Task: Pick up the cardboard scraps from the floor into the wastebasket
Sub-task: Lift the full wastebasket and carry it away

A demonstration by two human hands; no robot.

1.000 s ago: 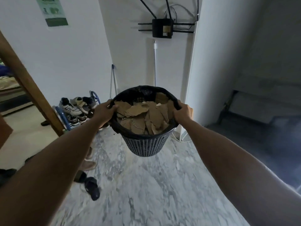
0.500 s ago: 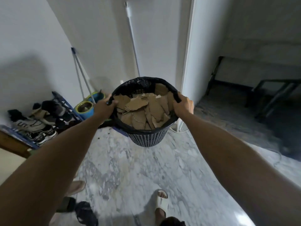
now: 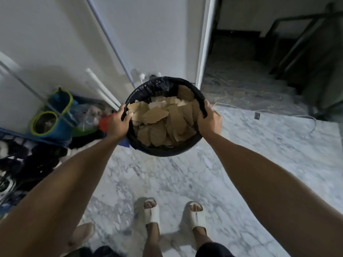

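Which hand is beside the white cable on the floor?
The right hand, gripping the wastebasket rim; the cable trails beside it. The left hand is near the buckets.

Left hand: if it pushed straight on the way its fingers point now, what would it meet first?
The left hand grips the wastebasket rim, fingers pointing inward, so it would probably meet the cardboard scraps first, though depth is unclear.

Grey-veined marble floor [image 3: 259, 145]; white cable [image 3: 289, 115], two sandalled feet [image 3: 152, 214], blue bucket [image 3: 53, 117].
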